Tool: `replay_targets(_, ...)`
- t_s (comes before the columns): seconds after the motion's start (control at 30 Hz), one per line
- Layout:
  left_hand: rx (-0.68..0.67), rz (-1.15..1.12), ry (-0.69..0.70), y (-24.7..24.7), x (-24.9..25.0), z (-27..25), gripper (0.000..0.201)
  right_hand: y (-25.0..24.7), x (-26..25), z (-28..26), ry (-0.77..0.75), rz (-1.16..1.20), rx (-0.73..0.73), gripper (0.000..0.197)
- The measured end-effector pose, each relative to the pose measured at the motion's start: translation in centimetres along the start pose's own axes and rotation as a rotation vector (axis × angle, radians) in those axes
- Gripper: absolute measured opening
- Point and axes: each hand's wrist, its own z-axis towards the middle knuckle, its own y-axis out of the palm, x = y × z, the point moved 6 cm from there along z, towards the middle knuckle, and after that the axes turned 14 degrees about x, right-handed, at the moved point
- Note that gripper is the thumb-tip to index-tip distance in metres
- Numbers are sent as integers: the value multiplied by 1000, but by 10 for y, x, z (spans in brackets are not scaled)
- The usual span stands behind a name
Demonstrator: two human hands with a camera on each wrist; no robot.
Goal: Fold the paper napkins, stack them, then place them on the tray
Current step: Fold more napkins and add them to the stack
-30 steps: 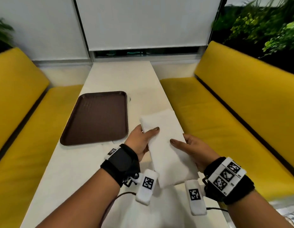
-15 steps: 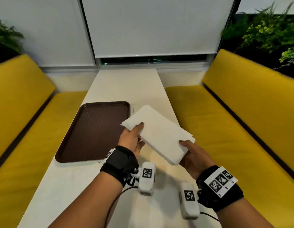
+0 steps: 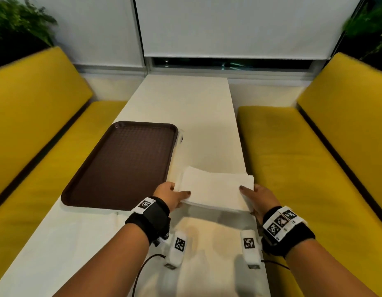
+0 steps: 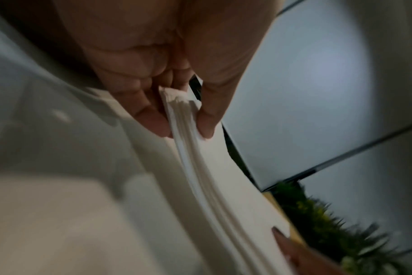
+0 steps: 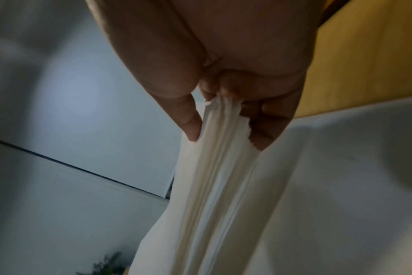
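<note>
Nearest the person, both hands carry one stack of folded napkins [image 3: 215, 189] between them. The left hand [image 3: 170, 195] pinches the stack's left end, thumb on top and fingers beneath; the left wrist view shows the layered edges squeezed between thumb and fingertips [image 4: 153, 121]. The right hand [image 3: 257, 197] grips the opposite end the same way, thumb above, fingers under. The stack is held roughly level and seems lifted clear of the white table [image 3: 192, 99], judging by the shadow below it, though the gap itself is hard to read.

Just beyond and to the outside of the left hand lies the brown tray [image 3: 121, 163], bare, its near right corner close to that hand's knuckles. The folding and stacking look finished; the step in hand appears to be the transfer onto the tray.

To do it well, both pinches should stay even so the loose layers do not fan or slide, and the stack should travel flat towards the left-hand side, over the tray's raised rim without catching it. Lowering it flat before letting go, with the under-fingers slipping out sideways, should keep the edges square.

Farther off, yellow bench seats [image 3: 314, 157] flank the table.
</note>
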Motion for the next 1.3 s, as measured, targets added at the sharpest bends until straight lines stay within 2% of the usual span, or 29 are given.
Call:
replay_targets(0.07, 20, 156, 14, 3, -5, 4, 28, 8, 6, 16, -64, -151, 5, 48)
replay_targets(0.1, 34, 239, 35, 4, -7, 7, 30, 12, 9, 24, -101, -224, 0, 51)
replay_targets(0.2, 99, 524, 133, 3, -6, 6, 34, 16, -1, 21, -188, -335, 19, 22)
replay_targets(0.27, 161, 619, 186, 1, -1, 4, 39, 13, -2, 22, -195, -367, 67, 27)
replay_targets(0.37, 231, 590, 209, -1, 3, 6, 34, 9, -1, 23, -185, -344, 93, 36)
replay_targets(0.43, 211, 550, 200, 1, 3, 7, 32, 12, 4, 24, -149, -313, 87, 40)
replay_targets(0.6, 175, 472, 181, 7, 3, 5, 34, 29, 6, 20, -148, -338, 45, 31)
replay_targets(0.77, 197, 464, 187, 4, 2, 5, 27, 28, 6, 23, -142, -374, 84, 37)
replay_targets(0.93, 157, 489, 176, 6, 5, 2, 33, 30, 5, 19, -143, -382, 64, 34)
replay_targets(1.0, 149, 511, 185, 2, 7, -2, 34, 25, 1, 14, -152, -417, 72, 44)
replay_targets(1.1, 165, 481, 255, -11, 13, -12, 33, 7, -10, 1, -262, -528, 149, 63)
replay_targets(1.2, 180, 445, 332, -32, 22, -32, 31, -7, -21, -29, -405, -530, 165, 64)
replay_targets(1.3, 183, 429, 394, -56, 24, -59, 31, -10, -18, -71, -465, -456, 75, 60)
